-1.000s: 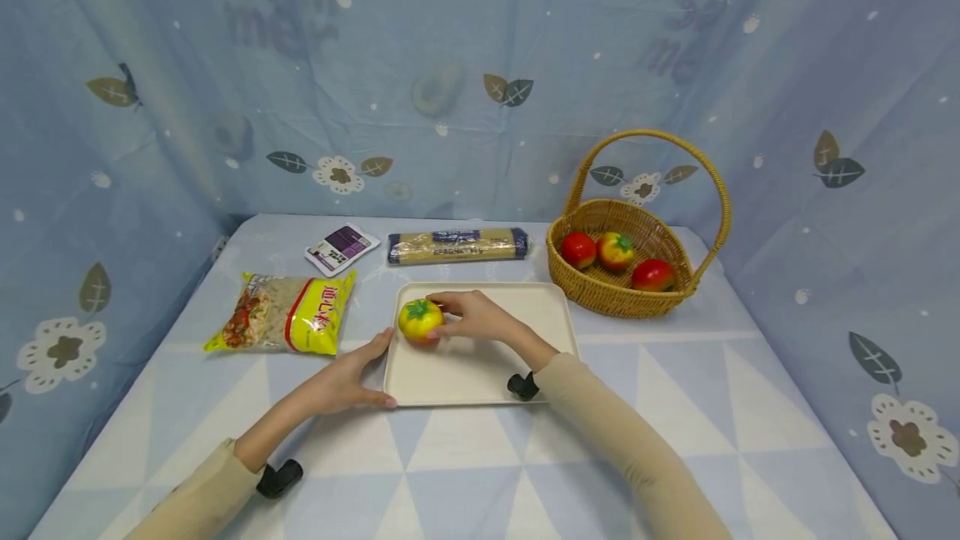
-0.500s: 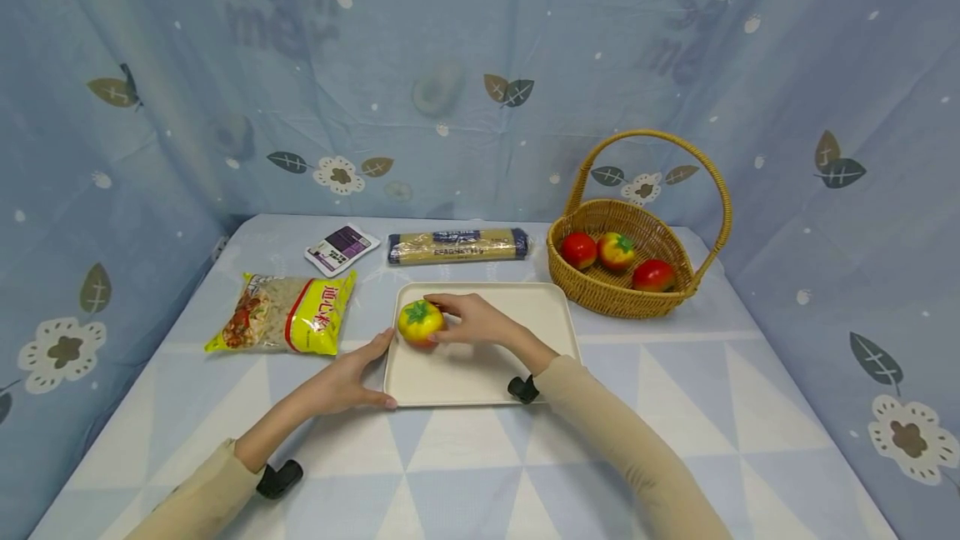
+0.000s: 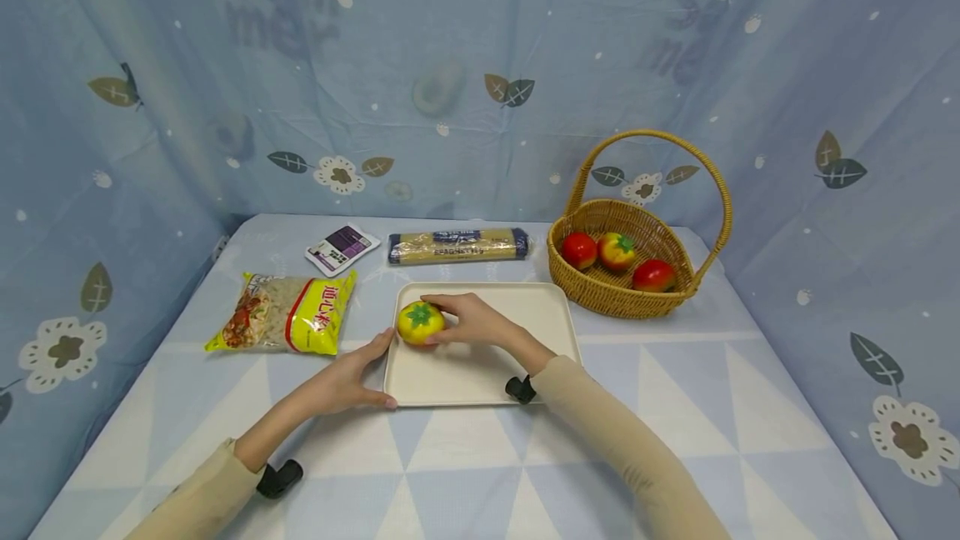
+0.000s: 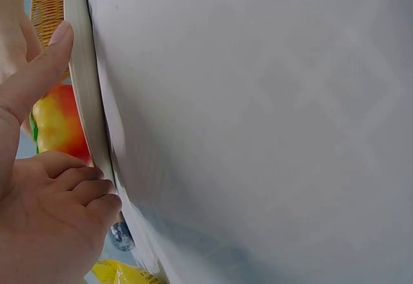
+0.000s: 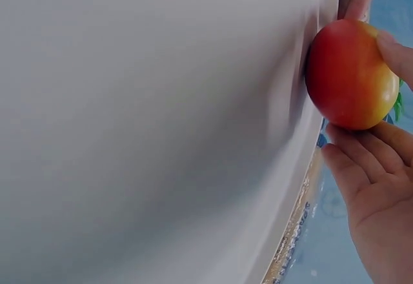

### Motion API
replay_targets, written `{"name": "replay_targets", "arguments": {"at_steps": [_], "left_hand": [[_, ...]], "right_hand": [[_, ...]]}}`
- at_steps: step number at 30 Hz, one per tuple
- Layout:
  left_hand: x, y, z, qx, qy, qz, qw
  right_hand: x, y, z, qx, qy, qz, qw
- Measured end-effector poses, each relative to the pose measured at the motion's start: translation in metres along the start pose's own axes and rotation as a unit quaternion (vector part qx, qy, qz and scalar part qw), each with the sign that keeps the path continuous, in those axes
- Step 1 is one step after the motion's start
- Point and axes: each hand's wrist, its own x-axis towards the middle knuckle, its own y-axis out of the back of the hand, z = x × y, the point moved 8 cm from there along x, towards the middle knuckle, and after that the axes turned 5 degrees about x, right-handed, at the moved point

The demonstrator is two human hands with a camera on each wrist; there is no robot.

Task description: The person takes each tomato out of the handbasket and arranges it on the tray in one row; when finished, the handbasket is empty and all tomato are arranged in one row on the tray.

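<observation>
The right hand point(image 3: 471, 320) has its grip around a yellow and red fruit point(image 3: 420, 322), with the thumb on one side and the fingers on the other. The fruit is at the left end of the cream tray point(image 3: 495, 377), just inside the rim. It is hard to tell if all its weight is on the tray. The left hand point(image 3: 351, 379) has a wide grip, thumb and fingers spread around the near left corner of the tray.

The step looks like setting the fruit in place while the other hand keeps the tray steady. The next move seems to call for softly loosening the right grip, so the round fruit does not roll.

Behind the tray, a long packet point(image 3: 459, 247) lies on the bench point(image 3: 465, 482). It says "SPAGHETTI"; its other words are too blurry to read. The yellow bag point(image 3: 281, 313) has big red Chinese letters that look like 通心粉. The small white and purple pouch point(image 3: 342, 250) has writing too tiny to read. Pale, broken-up letters on the blue curtain point(image 3: 465, 165) may spell "Summer".
</observation>
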Motion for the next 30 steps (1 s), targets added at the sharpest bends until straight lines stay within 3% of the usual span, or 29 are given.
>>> {"name": "replay_targets", "arguments": {"at_steps": [16, 30], "left_hand": [[0.001, 0.0, 0.0, -0.001, 0.01, -0.004, 0.9999], [0.001, 0.001, 0.001, 0.004, 0.011, -0.001, 0.9999]], "right_hand": [[-0.006, 0.008, 0.001, 0.018, -0.007, 0.007, 0.9998], [-0.034, 0.033, 0.003, 0.007, 0.001, 0.036, 0.9993]]}}
